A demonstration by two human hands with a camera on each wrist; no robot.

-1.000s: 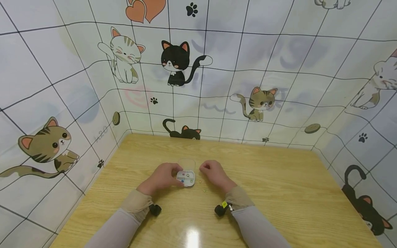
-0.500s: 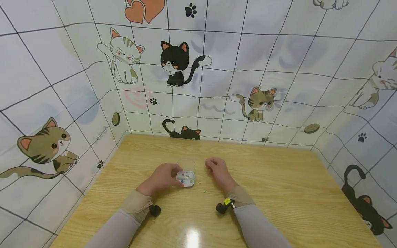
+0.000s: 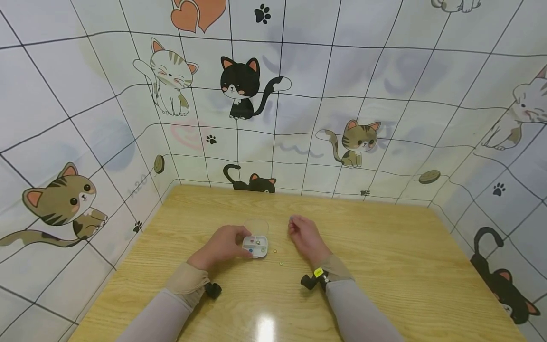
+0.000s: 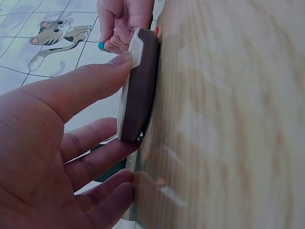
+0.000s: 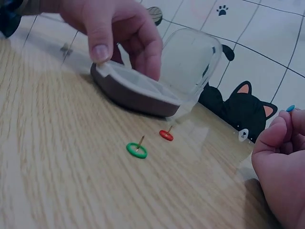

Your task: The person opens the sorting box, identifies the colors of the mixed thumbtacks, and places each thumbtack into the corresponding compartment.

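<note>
My left hand (image 3: 224, 244) holds a small case (image 5: 136, 98) on the table between thumb and fingers. The case has a white divided inside, a dark brown side and a clear lid (image 5: 189, 59) standing open. Small coloured pieces, including a blue one (image 3: 250, 250), lie in its compartments. To the right of the case, my right hand (image 3: 306, 237) pinches a blue thumbtack (image 5: 290, 108) at its fingertips, the other fingers curled in. Between the hands a red thumbtack (image 5: 166, 135) and a green thumbtack (image 5: 137, 150) lie on the table with their pins pointing up.
The wooden table (image 3: 384, 266) reaches back to a cloth wall (image 3: 299, 109) with a grid and cartoon cats. Cloth walls also close in the left and right sides. A black wrist camera (image 3: 308, 281) sits on the right sleeve, another (image 3: 212, 290) on the left.
My right hand has drawn away from the case to the right and slightly back, turning so the blue thumbtack shows at its fingertips. The left hand and the case have stayed put.
</note>
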